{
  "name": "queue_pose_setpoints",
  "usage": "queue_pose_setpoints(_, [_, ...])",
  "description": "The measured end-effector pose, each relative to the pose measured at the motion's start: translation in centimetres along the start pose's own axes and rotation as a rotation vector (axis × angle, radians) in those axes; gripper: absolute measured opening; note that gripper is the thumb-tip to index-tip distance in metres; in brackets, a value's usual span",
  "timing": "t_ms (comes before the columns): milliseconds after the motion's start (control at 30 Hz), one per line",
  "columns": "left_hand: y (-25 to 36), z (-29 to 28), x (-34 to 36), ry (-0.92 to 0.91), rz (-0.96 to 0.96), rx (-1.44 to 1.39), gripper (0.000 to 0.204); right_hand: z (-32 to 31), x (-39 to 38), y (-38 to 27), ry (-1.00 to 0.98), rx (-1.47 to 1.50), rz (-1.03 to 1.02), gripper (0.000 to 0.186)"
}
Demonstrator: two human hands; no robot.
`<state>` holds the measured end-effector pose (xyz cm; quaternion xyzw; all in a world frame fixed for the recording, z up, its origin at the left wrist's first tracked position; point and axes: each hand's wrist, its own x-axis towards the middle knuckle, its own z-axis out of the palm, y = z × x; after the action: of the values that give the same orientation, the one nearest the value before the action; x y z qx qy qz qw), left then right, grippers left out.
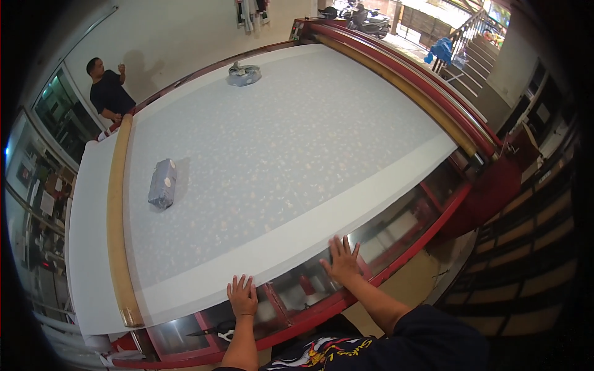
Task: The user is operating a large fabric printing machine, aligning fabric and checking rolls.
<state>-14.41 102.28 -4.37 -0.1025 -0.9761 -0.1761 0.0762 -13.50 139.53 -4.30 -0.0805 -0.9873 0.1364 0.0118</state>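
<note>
A wide white sheet (291, 247) lies over a red-framed machine table, with a pale patterned layer (278, 142) on it set in from the near edge. My left hand (243, 297) lies on the sheet's near edge, fingers outstretched and holding nothing. To its right, my right hand (342, 262) is at the same edge, palm down with fingers spread. Below my left hand, scissors (224, 334) with pale handles rest on the table's frame. A grey wrapped block (162, 183) sits on the patterned layer at left, and a grey cloth-covered bundle (244, 75) at the far side.
A brown cardboard tube (119, 216) lies across the sheet's left end. At the right end run a long brown roll (402, 86) and red rollers (427, 80). The red frame (377, 272) borders the near side. Another person (110, 91) stands at the far left corner.
</note>
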Motion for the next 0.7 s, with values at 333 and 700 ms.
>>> queue_pose_setpoints(333, [-0.6, -0.1, -0.7, 0.034, 0.066, -0.075, 0.035, -1.2, -1.3, -6.4, -0.108, -0.064, 0.163, 0.081])
queue_pose_setpoints(700, [-23.6, -15.4, -11.2, 0.148, -0.083, -0.490, 0.030, 6.6, -16.6, -23.2, 0.045, -0.075, -0.045, 0.075])
